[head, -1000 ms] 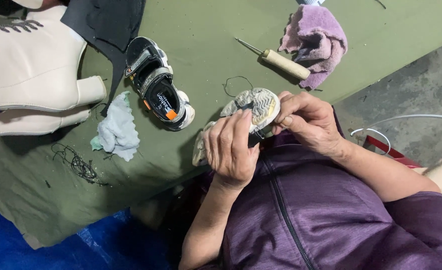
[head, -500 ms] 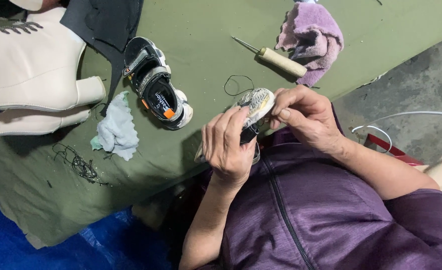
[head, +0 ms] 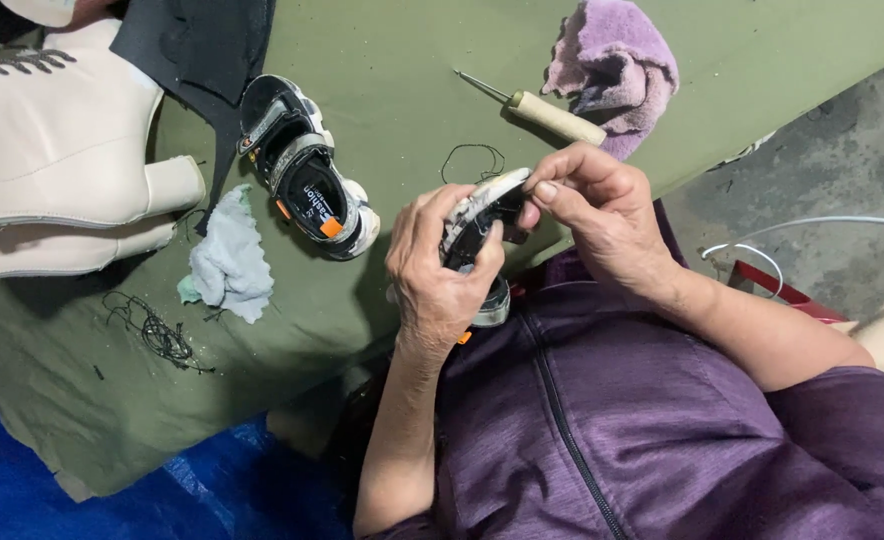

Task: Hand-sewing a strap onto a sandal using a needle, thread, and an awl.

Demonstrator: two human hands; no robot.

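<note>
The small sandal [head: 477,225] in the worker's grip has turned since a moment ago: its pale sole, then facing the camera, is now rolled onto its edge, showing the dark strap side, and both hands have lifted slightly off the green-covered table [head: 382,60].

The left hand [head: 437,270] is wrapped around the sandal from below, fingers curled and clenched on its body. The right hand [head: 597,205] pinches the sandal's upper end between thumb and forefinger; whether a needle or thread sits in that pinch cannot be told. The sandal is held in the air just over the table's near edge, close against the purple jacket [head: 642,420].

Taking that sandal as the landmark: its mate [head: 307,170] lies on the table to the left, footbed up, with a pale blue rag [head: 227,265] just beyond it. A loop of dark thread [head: 472,160] lies directly above the held sandal, and a wooden-handled awl [head: 552,115] rests above and to the right, touching a crumpled purple cloth [head: 612,60]. Far left sits a cream boot [head: 52,150], with a tangle of black thread [head: 157,335] below it.

By appearances the repair is mid-way: one sandal is in hand, the awl is set down, and the other sandal lies untouched.
</note>
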